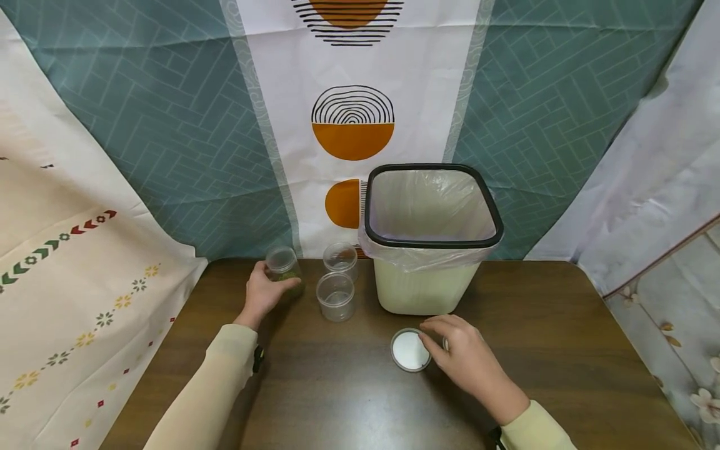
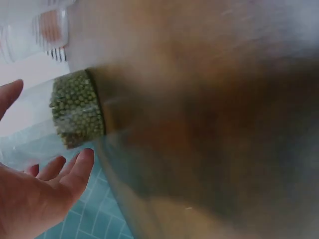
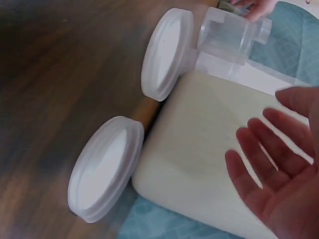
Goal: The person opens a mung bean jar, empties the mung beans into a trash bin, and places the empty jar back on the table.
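A clear jar (image 1: 283, 261) with green mung beans (image 2: 77, 109) in its bottom stands upright at the table's back left. Around it my left hand (image 1: 265, 292) is spread, thumb on one side and fingers on the other; in the left wrist view the fingers look slightly apart from the jar. My right hand (image 1: 464, 356) hovers over two round white lids, fingers loosely bent and holding nothing. One lid (image 1: 410, 350) lies in plain sight left of the hand; the other lid (image 3: 105, 169) is mostly hidden beneath it in the head view.
Two clear jars, a nearer one (image 1: 335, 299) and a farther one (image 1: 340, 257), stand right of the bean jar. A pale green bin (image 1: 424, 287) with a black rim and plastic liner stands behind the lids. Patterned cloth (image 1: 185, 125) hangs behind the brown table (image 1: 337, 387).
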The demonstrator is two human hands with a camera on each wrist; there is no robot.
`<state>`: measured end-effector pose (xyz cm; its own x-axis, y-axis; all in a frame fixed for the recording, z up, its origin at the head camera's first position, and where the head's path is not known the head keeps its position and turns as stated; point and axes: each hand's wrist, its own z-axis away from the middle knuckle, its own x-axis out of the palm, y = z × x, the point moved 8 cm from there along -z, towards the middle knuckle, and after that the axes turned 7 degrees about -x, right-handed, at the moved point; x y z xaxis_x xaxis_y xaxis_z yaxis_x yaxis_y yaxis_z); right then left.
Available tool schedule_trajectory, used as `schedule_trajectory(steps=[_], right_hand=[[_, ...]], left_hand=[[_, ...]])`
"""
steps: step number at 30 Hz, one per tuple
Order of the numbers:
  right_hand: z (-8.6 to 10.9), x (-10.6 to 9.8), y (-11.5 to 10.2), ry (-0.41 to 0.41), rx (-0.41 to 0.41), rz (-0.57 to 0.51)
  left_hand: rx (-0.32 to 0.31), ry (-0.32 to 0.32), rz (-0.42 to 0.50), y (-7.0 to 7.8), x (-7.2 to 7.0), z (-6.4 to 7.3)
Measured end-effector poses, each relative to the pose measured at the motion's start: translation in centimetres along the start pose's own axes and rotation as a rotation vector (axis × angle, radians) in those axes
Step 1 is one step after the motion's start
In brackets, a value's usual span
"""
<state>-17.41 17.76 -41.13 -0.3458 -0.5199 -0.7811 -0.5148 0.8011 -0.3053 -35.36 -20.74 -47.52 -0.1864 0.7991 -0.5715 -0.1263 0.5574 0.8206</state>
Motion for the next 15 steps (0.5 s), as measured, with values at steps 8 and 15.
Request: schedule_trajectory(steps=[8,15], right_hand=[[-1.4,-2.2,-0.9,0.141,-0.004,0.010],[-2.2,-3.6,-1.5,0.176,0.016,-0.081]], left_hand=[[-0.046,0.044,0.101,-0.4,-0.1,3.5],[0.002,0.161,0.203,1.8,-1.5,8.7]])
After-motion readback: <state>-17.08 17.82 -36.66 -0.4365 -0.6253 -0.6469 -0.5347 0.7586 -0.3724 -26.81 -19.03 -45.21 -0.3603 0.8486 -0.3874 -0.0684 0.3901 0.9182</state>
